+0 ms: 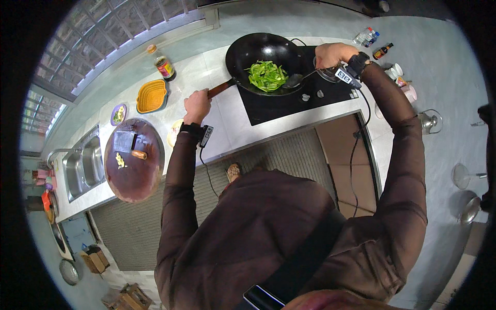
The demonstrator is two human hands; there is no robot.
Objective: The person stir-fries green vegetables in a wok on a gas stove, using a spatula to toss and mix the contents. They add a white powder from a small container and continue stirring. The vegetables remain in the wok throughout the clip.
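Observation:
A black wok (238, 54) stands on the black cooktop (274, 109), with sliced green peppers (267, 76) heaped in its middle. My left hand (197, 107) is closed around the end of the wok's wooden handle (221, 89). Over the right side of the cooktop, my right hand (335, 55) grips a spatula (294, 80). The spatula's dark blade rests inside the wok, just right of the peppers. Most of its grip is hidden by my fingers. Both wrists carry a black strap with a small cabled device.
Left on the counter are a round chopping board (135, 181) with a cleaver (124, 141) and chopped garlic (121, 160), an orange basket (152, 96), a sauce bottle (164, 64) and a sink (94, 160). Several bottles (368, 37) stand at the back right. Cables hang from both wrists.

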